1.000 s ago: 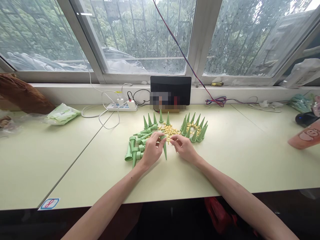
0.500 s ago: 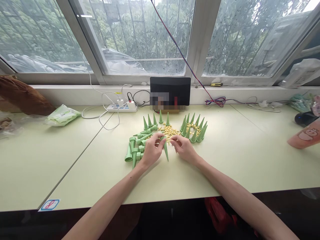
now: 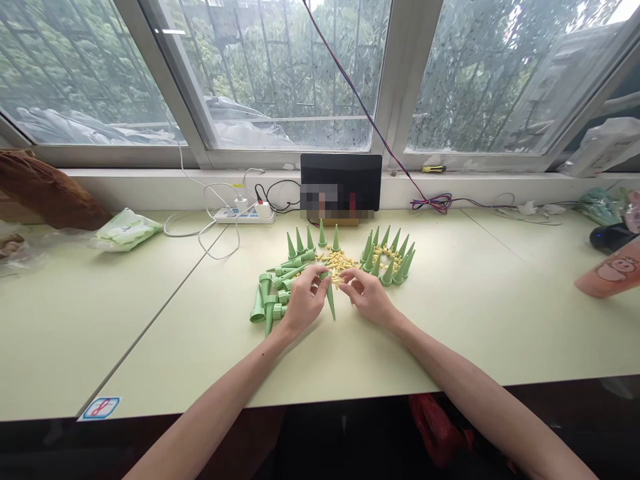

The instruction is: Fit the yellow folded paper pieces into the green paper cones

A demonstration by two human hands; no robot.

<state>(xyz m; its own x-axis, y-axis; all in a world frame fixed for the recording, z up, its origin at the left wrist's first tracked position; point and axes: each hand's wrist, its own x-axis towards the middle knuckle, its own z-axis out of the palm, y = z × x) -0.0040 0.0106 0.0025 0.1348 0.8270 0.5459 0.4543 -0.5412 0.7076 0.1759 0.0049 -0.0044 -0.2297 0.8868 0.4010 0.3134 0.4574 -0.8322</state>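
My left hand (image 3: 307, 299) is closed on a green plant watering spike (image 3: 331, 301), its narrow tip pointing down toward me. Just to the right, my right hand (image 3: 369, 295) has its thumb and index finger slightly apart, with no object visible between them. Small yellow plugs (image 3: 340, 259) lie in a loose pile behind both hands, some close to my right fingertips. Several green spikes (image 3: 269, 300) lie or lean in a heap beside my left hand, partly covered by it. More spikes (image 3: 399, 268) stand point-up in a ring at the right, around other yellow plugs.
At the back stands a black screen (image 3: 341, 175), with a row of upright spikes (image 3: 310, 239) before it. A white power strip (image 3: 245, 215) with cables and a green-white packet (image 3: 127, 230) are at the left. A pink cup (image 3: 610, 270) is at the far right.
My right thumb and index finger have parted a little. The spike in my left hand has shifted slightly, its tip a bit higher and further left.
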